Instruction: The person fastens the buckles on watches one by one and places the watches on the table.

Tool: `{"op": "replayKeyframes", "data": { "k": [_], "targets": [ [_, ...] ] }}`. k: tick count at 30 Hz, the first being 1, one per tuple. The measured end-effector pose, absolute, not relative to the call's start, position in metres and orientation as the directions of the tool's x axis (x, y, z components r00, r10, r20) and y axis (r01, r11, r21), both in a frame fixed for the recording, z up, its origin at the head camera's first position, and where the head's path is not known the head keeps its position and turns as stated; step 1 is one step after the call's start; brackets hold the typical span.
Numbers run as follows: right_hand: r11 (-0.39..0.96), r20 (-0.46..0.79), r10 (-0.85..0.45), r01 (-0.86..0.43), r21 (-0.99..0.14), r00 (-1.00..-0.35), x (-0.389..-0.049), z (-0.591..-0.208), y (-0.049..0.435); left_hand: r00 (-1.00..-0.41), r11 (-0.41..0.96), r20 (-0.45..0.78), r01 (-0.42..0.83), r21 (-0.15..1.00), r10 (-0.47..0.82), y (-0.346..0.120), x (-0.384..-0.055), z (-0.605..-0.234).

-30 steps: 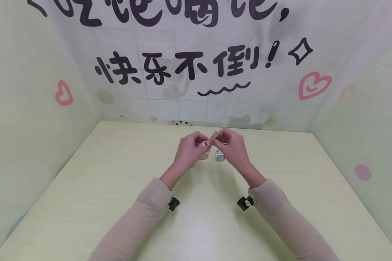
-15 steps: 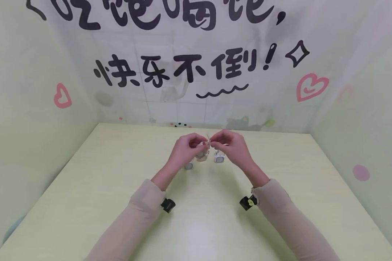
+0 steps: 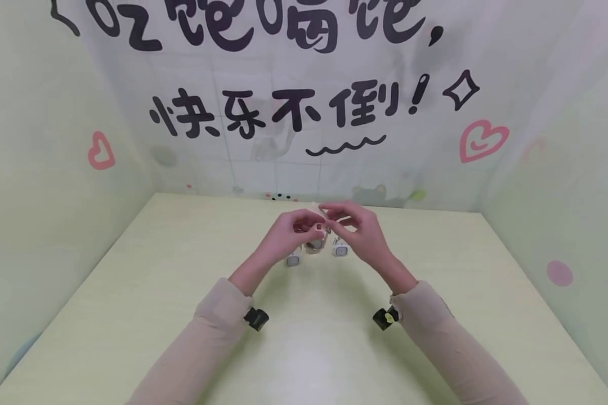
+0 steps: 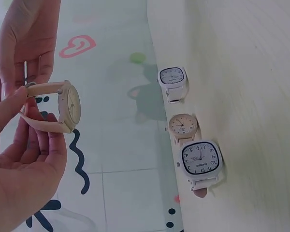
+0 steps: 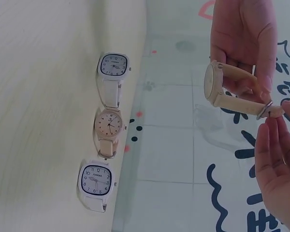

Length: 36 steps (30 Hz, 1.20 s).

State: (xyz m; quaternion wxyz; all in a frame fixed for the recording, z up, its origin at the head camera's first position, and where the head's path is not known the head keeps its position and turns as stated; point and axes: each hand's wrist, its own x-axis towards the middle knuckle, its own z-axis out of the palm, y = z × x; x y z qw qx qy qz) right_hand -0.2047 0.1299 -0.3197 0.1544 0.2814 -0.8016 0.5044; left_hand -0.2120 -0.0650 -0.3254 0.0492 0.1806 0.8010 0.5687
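Observation:
A cream wristwatch is held up off the table between both hands, its strap bent round into a loop. My left hand grips the strap, thumb and fingers on it in the left wrist view. Facing it, my right hand pinches the strap's end beside the metal buckle. Behind the hands, three watches lie in a row on the table: a white square watch, a pink round watch and another white square watch. The hands partly hide them in the head view.
The pale wooden table runs back to a white curtain with black lettering and pink hearts. Curtain sides stand at left and right. Black wrist cameras sit under both sleeve cuffs, above the tabletop.
My left hand has shifted slightly left, and the left white watch has come into sight beside it. The pale strap end at my right fingertips has tilted to the left.

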Motion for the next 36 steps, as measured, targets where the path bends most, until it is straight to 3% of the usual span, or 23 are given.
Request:
{"op": "replayKeyframes", "data": {
  "k": [7, 19, 36],
  "targets": [
    [0.275, 0.571, -0.317, -0.649, -0.709, -0.757, -0.204, -0.325, 0.131, -0.945, 0.262, 0.124, 0.207, 0.943, 0.301, -0.071, -0.209, -0.325],
    [0.343, 0.610, -0.305, -0.682, -0.646, -0.732, -0.205, -0.328, 0.132, -0.951, 0.272, 0.180, 0.248, 0.930, 0.252, -0.072, -0.209, -0.323],
    [0.570, 0.663, -0.377, -0.726, -0.384, -0.647, -0.206, -0.331, 0.126, -0.921, 0.417, 0.284, 0.376, 0.827, 0.268, -0.073, -0.206, -0.331]
  ]
}}
